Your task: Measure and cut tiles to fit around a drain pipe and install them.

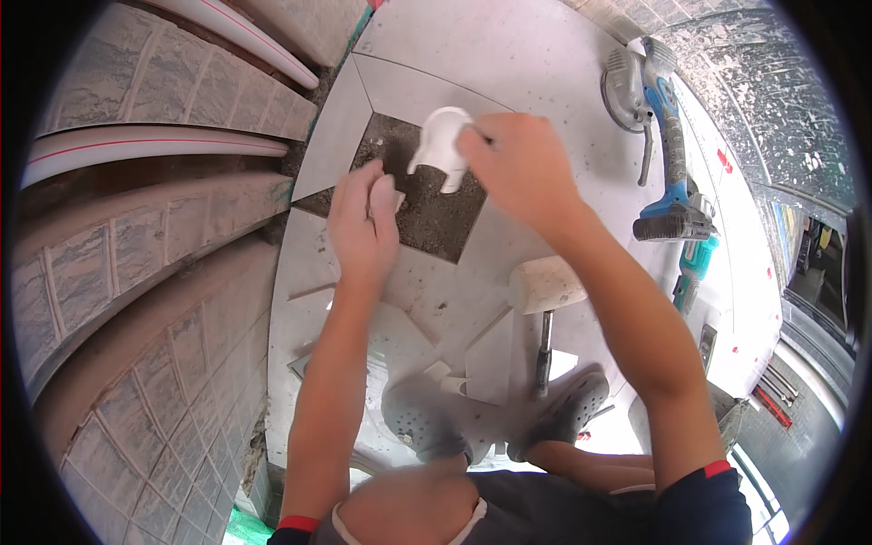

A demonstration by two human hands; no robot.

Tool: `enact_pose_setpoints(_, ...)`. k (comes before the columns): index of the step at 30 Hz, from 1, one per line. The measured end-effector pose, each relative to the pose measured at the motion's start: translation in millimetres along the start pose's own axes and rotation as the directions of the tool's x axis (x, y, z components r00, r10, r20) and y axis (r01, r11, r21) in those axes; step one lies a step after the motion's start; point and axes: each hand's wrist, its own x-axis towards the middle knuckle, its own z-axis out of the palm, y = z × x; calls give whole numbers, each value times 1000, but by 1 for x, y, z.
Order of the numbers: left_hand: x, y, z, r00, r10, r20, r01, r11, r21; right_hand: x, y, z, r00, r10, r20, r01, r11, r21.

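Note:
My right hand (527, 163) grips the edge of a white curved plastic piece (443, 141), which looks like a cut or broken length of pipe fitting with a notched lower end. It hangs over a square opening (436, 227) in the grey floor tiles, where rough dark mortar or soil shows. Left of it, my left hand (363, 218) is closed, thumb against fingers, above the opening's left edge. A small pale bit shows by the thumb, too blurred to name.
A white-headed mallet (548, 284) lies on the tiles near my shoes (427, 418). To the right are a blue cordless angle grinder (668, 136) and a teal power tool (695, 268). White pipes with a red line (163, 143) and tiled steps (173, 222) fill the left side.

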Motion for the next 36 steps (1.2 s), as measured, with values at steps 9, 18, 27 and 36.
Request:
enact_pose_setpoints(9, -80, 50, -13, 950, 110, 292, -236, 864, 444, -76, -1, -118, 978, 129, 166, -142, 988, 66)
enact_pose_setpoints(18, -120, 192, -54, 775, -97, 624, 147, 989, -28, -265, 15, -237, 765, 235, 599, -250, 966, -60)
enact_pose_setpoints(27, -194, 296, 13, 15, -95, 995, 883, 469, 31, -333, 91, -236, 807, 136, 574, -319, 919, 232)
enact_pose_setpoints(36, -196, 336, 59, 236, 42, 971, 971, 31, -237, -356, 140, -266, 813, 451, 368, -582, 634, 509)
